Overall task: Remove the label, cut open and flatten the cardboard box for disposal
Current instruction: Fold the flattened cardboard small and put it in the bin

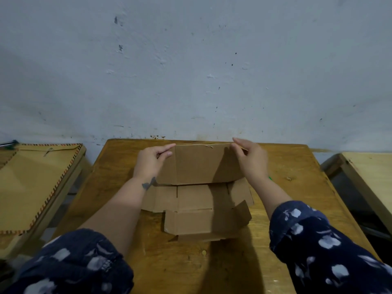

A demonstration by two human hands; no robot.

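An opened brown cardboard box (pixel 197 198) lies spread out on the wooden table (pixel 161 266). Its far panel (pixel 199 164) stands raised, tilted toward me, while the nearer panels and flaps lie mostly flat with the front right flap slightly lifted. My left hand (pixel 151 161) pinches the raised panel's top left corner. My right hand (pixel 250 159) pinches its top right corner. No label or cutting tool shows on the box.
A pale blue-grey wall (pixel 191 71) rises right behind the table's far edge. A wooden board with a striped border (pixel 31 187) lies on the left. Another wooden piece (pixel 369 177) stands on the right. A small green thing (pixel 270 178) peeks out by my right wrist.
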